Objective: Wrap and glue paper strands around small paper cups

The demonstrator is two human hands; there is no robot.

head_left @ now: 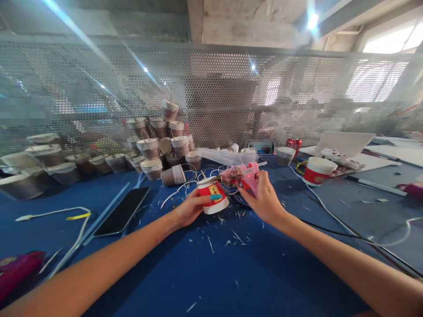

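Observation:
My left hand is wrapped round a red and white paper cup that stands upside down on the blue table. My right hand grips a pink glue gun. Its nozzle points left, just above the top edge of the cup. A cord runs from the gun across the table to the right.
A black phone lies left of the cup. A pile of brown-wrapped cups stands against the perforated metal screen. Another red cup, drink cans and white boards are at the right. Scraps litter the table.

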